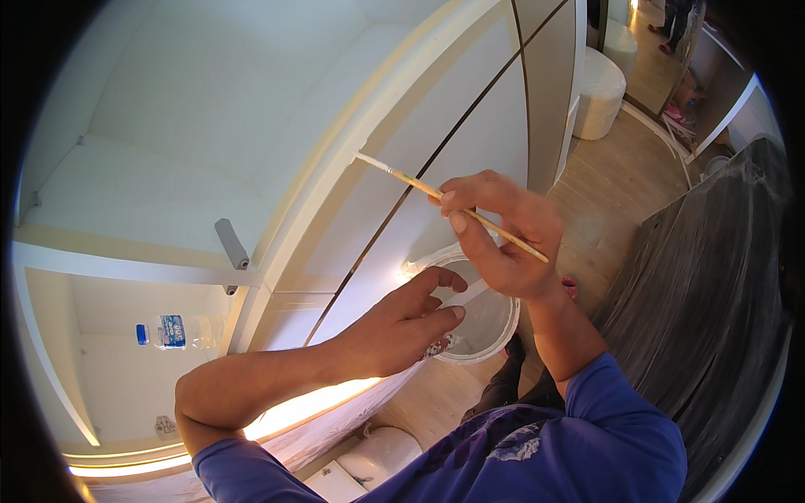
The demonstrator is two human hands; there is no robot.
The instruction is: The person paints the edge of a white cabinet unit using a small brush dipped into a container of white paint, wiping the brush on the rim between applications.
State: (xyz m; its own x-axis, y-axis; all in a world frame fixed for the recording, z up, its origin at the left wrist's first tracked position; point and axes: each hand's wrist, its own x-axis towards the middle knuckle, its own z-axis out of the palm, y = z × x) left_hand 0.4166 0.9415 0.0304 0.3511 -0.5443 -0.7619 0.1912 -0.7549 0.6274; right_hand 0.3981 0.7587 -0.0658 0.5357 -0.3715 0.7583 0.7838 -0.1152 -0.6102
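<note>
The right hand is gripping a slim brush with a pale wooden handle, pinching it between thumb and fingers near the middle. Its whitish tip is appearing to touch the outer edge of a long, curved-looking white cabinet frame, where the frame is bordering a smooth pale panel crossed by dark strips.

The left hand is hovering over the left edge of a round, pale bucket, thumb and index finger standing apart, the other fingers curling; whether they are holding the whitish lump beside them, I cannot tell. A clear plastic bottle with a blue cap is showing inside the lower-left compartment, near the frame's edge.

The brush is being held well back from its tip, so a small wrist twitch could be swinging the bristles off the frame's edge and smearing the panel. An overloaded tip could be dripping onto a dark strip. The left forearm is passing close to the frame, so a careless lean could be rubbing its surface.
</note>
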